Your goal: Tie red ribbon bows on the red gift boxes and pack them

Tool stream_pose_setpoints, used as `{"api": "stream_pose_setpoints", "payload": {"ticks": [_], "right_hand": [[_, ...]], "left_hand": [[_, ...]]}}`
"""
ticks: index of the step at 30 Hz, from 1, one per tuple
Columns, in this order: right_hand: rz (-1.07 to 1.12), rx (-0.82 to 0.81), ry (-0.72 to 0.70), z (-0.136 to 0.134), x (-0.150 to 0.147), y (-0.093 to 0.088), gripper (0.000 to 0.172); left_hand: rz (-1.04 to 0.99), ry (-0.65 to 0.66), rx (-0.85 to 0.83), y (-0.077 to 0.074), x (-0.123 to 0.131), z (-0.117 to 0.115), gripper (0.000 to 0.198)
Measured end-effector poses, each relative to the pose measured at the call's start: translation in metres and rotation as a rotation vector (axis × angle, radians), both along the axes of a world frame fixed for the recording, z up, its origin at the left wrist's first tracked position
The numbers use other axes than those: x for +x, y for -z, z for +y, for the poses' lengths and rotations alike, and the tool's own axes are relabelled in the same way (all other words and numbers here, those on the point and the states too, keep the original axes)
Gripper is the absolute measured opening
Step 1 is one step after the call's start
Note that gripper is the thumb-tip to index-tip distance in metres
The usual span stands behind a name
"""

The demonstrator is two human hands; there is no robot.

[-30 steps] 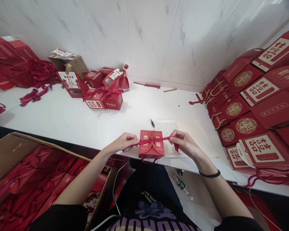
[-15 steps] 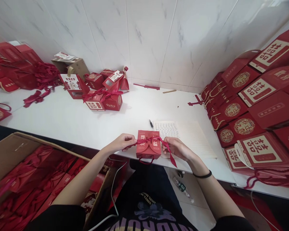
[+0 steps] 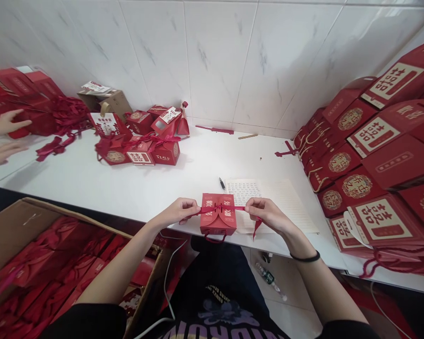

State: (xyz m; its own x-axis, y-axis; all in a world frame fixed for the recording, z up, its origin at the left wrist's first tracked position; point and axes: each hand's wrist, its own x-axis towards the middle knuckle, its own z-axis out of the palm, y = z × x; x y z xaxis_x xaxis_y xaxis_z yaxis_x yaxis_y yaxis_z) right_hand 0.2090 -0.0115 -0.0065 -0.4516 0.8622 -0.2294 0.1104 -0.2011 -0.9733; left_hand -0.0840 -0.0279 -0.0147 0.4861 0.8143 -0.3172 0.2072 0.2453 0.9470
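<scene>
A small red box [image 3: 217,222] sits at the table's front edge, with a red ribbon [image 3: 238,207] running across its top and crossing at the middle. My left hand [image 3: 183,209] pinches the ribbon's left end just beside the box. On the other side, my right hand [image 3: 263,212] grips the ribbon's right part, which is stretched straight, and its tail hangs below the fingers. A red cord handle [image 3: 215,240] sticks out at the front of the box.
Written paper [image 3: 245,188] and a pen [image 3: 222,184] lie behind the box. Red boxes [image 3: 139,153] stand back left, stacked bags [image 3: 353,160] right. An open carton [image 3: 31,207] is front left. Another person's hands [image 3: 7,125] reach in at far left.
My right hand has moved slightly right and up, drawing the ribbon straight. Another person's hands have appeared at the far left, and one more red box stands beside the back-left group.
</scene>
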Motion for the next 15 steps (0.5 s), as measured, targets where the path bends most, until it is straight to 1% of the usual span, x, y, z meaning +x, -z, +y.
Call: {"api": "stream_pose_setpoints", "payload": {"ticks": [3,6,10,15], "right_hand": [[-0.119,0.046,-0.013,0.001,0.002,-0.003,0.032],[-0.190,0.084,-0.043,0.003,0.003,-0.003,0.035],[-0.244,0.125,-0.100,0.003,0.003,0.001,0.039],[-0.268,0.183,-0.117,0.002,0.001,0.008,0.043]], "left_hand": [[0.021,0.005,0.009,-0.001,-0.001,0.001,0.042],[0.042,0.024,0.022,-0.002,-0.002,0.002,0.043],[0.042,0.056,0.023,-0.001,-0.004,0.003,0.043],[0.065,0.070,0.025,0.000,-0.004,0.004,0.046]]}}
